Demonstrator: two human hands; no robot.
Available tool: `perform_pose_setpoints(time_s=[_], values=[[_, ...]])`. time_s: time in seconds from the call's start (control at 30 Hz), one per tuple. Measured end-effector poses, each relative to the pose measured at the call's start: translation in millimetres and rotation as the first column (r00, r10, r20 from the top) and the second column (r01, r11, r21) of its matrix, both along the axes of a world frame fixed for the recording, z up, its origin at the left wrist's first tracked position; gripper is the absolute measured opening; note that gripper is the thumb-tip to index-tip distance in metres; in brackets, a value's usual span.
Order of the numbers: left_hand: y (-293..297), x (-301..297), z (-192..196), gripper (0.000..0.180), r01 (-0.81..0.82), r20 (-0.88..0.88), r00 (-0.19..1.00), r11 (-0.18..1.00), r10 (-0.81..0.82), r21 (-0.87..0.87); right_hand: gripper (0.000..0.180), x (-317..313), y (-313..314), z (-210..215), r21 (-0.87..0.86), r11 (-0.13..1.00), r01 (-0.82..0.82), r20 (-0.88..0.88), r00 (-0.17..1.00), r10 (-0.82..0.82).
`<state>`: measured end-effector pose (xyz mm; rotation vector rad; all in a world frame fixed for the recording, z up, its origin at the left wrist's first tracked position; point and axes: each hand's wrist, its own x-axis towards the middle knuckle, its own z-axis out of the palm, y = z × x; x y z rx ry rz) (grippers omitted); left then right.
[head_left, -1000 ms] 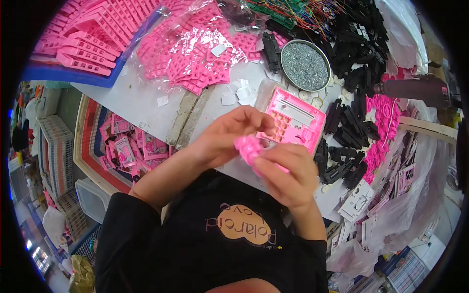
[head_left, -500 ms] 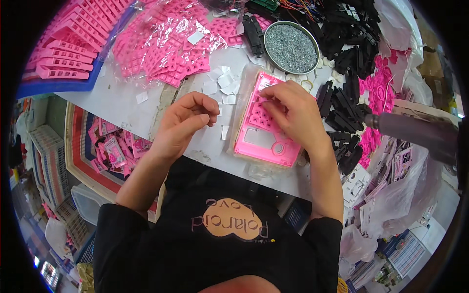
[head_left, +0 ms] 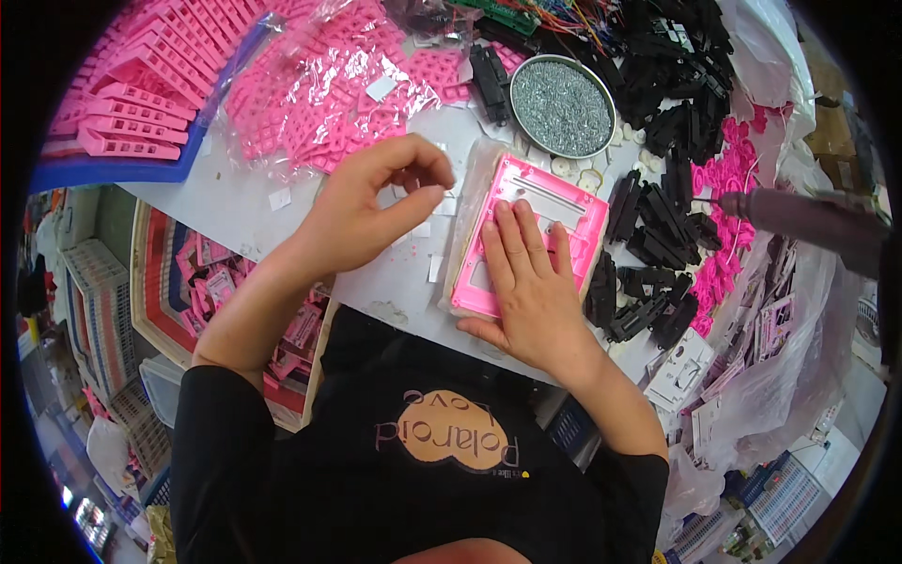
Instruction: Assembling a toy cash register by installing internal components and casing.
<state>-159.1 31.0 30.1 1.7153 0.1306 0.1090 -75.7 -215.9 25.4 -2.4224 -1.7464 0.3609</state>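
Crowded worktop [head_left: 362,303]: at left a blue tray [head_left: 194,150] of pink frames [head_left: 141,122], then the left hand [head_left: 376,193], loosely curled, though I cannot tell whether it holds anything. Near it, mid-worktop, lies the pink case [head_left: 550,195], long axis running away from the black shirt [head_left: 329,470], slotted end farthest and leaning right. On its nearer half the right hand [head_left: 531,291], fingers bent half a second ago, now lies flat, gripping nothing, probably steadying it; black parts [head_left: 653,230] sit beyond.

From afar I see coloured wires [head_left: 594,17] up top, an electric screwdriver [head_left: 803,218] at right and a lattice basket [head_left: 97,282] far left.
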Motion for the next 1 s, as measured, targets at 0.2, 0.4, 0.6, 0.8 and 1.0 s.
perform_pose_setpoints(time_s=[0.2,0.4,0.6,0.8,1.0], values=[[31.3,74.4,21.1,0.018,-0.020,0.189,0.975,0.803,-0.116,0.595,0.105,4.4,-0.1,7.2,-0.006,1.000,-0.020,-0.035,0.999,0.019],[109.3,195.0,34.4,0.021,-0.681,0.604,0.732,0.345,0.316,0.646,0.088,17.7,-15.6,18.5,0.287,0.954,0.084,-0.246,0.969,-0.011],[220.0,213.7,32.7,0.040,-0.310,0.017,0.719,0.298,0.695,0.903,0.052,16.6,-56.7,19.9,0.398,0.885,0.242,-0.386,0.919,-0.078],[234.6,199.8,-2.3,0.056,-0.368,0.062,0.851,0.506,0.522,0.780,0.034,13.8,-58.0,14.5,0.428,0.871,0.239,-0.415,0.909,-0.046],[190.8,200.2,15.2,0.049,-0.467,0.168,0.729,0.303,0.663,0.831,0.030,6.6,-47.3,19.3,0.485,0.858,0.170,-0.355,0.935,0.015]])
